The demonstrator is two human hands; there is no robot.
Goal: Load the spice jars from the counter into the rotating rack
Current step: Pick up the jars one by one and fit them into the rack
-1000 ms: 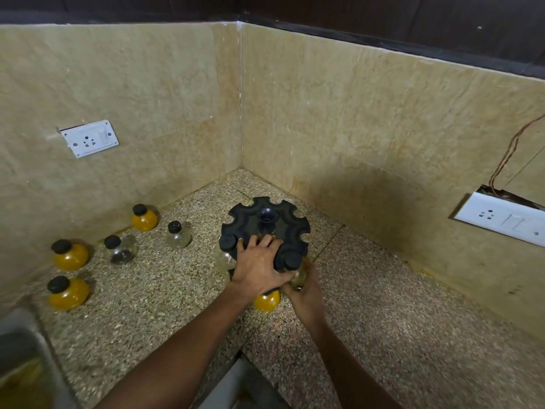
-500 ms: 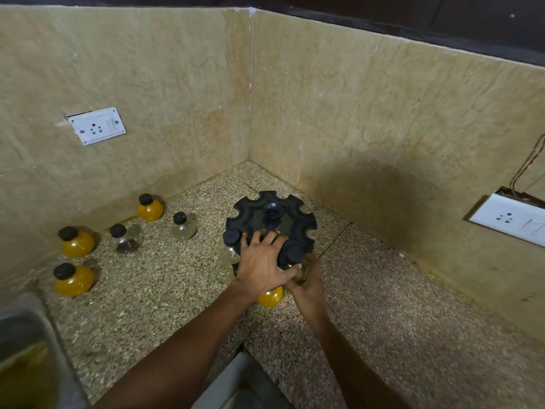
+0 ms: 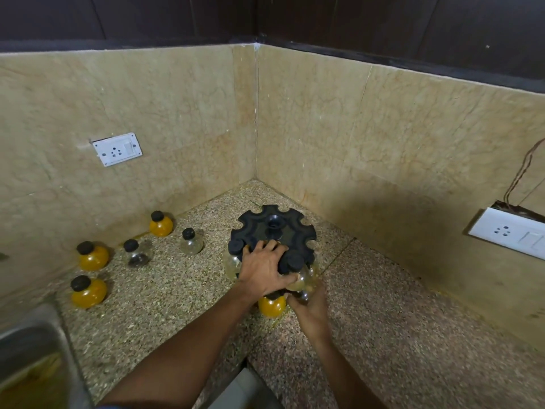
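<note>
The black rotating rack (image 3: 272,228) stands near the counter's corner. My left hand (image 3: 264,271) rests flat on its near top, fingers spread. Below its front right edge, my right hand (image 3: 312,305) grips a clear jar (image 3: 303,280) with a black cap sitting in a slot. A yellow jar (image 3: 271,306) hangs at the front under my left hand. Another clear jar (image 3: 232,262) sits in the left slot. On the counter to the left stand three yellow jars (image 3: 160,225) (image 3: 93,257) (image 3: 87,293) and two clear ones (image 3: 192,242) (image 3: 137,254).
Tiled walls close the corner behind the rack. A steel sink (image 3: 32,343) lies at the lower left. White sockets sit on the left wall (image 3: 117,149) and the right wall (image 3: 507,231), the latter with loose wires above it. Speckled counter (image 3: 413,335) stretches to the right.
Both hands stay at the rack's front, left on top and right on the clear jar. The view has shifted a little, so the rack sits lower in the picture.
</note>
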